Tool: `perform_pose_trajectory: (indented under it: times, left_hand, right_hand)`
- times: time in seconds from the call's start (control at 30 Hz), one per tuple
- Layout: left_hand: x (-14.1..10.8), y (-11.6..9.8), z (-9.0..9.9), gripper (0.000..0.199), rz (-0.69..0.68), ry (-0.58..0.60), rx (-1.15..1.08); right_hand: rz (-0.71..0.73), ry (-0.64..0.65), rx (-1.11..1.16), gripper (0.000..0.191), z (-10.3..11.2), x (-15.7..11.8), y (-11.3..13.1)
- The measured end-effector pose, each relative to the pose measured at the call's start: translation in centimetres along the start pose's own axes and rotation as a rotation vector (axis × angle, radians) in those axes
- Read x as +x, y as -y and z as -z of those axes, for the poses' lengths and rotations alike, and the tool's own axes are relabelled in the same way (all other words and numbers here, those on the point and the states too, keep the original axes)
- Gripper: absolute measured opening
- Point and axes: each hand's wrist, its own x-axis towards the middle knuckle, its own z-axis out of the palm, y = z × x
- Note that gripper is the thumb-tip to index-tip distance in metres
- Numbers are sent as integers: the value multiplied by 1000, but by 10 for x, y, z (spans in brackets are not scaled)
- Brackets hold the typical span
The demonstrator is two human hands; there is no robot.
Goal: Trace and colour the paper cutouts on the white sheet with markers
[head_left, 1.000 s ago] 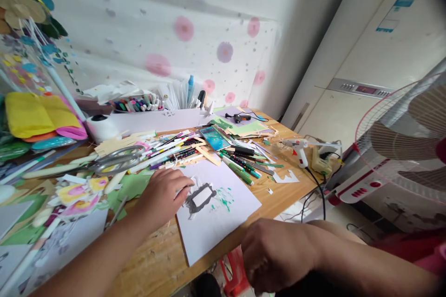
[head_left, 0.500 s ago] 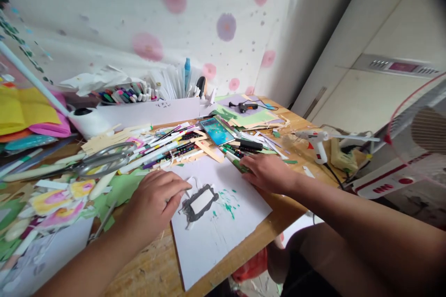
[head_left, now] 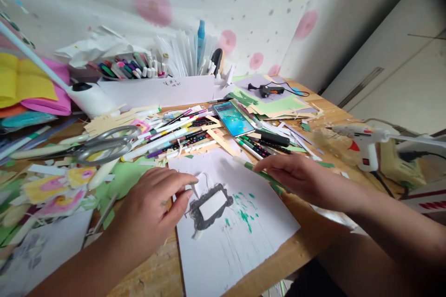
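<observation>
A white paper sheet (head_left: 240,250) with green paint marks lies on the wooden table. On it rests a dark grey, wavy-edged cutout (head_left: 198,219) with a white rectangle (head_left: 212,205) in its middle. My left hand (head_left: 156,199) is over the sheet's left edge, thumb and forefinger curled in a pinch at a small white paper piece (head_left: 205,185) beside the cutout. At the sheet's upper right, my right hand (head_left: 296,177) has its fingers closed over a green marker (head_left: 259,170), whose pale end points up and left. The palm hides part of the marker.
Behind the sheet are many loose pens, paper strips and a phone (head_left: 233,119). Grey scissors (head_left: 104,146) lie to the left among scraps. A white glue gun (head_left: 365,141) stands right; a black glue gun (head_left: 266,90) lies farther back. A marker box (head_left: 139,92) lines the wall.
The view has shifted closer and turned, so the sheet appears larger and lower. My right hand has drawn slightly away from the pens with the green marker. My left hand stays by the cutout.
</observation>
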Motion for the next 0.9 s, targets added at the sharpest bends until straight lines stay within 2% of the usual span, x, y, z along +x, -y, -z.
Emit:
perform_pose_trajectory:
  times: [0.2, 0.33, 0.47, 0.7, 0.8, 0.9]
  left_hand:
    - [-2, -1, -2, 19, -2, 40, 25]
    - [-4, -1, -3, 19, -37, 48, 33]
    - [-4, 1, -4, 17, -61, 40, 24]
    - [-5, 1, -5, 15, -114, -24, 56]
    - [-4, -1, -4, 13, -129, -29, 65]
    - [-4, -2, -4, 14, -141, -34, 67]
  right_hand:
    - [27, 96, 25, 26, -18, 11, 5]
    - [189, 68, -166, 32, -23, 18, 7]
    - [282, 131, -289, 45, -29, 21, 9]
    - [401, 241, -583, 20, -26, 13, 14]
    - [440, 254, -695, 20, -25, 6, 13]
    - [411, 216, -706, 18, -24, 0, 12]
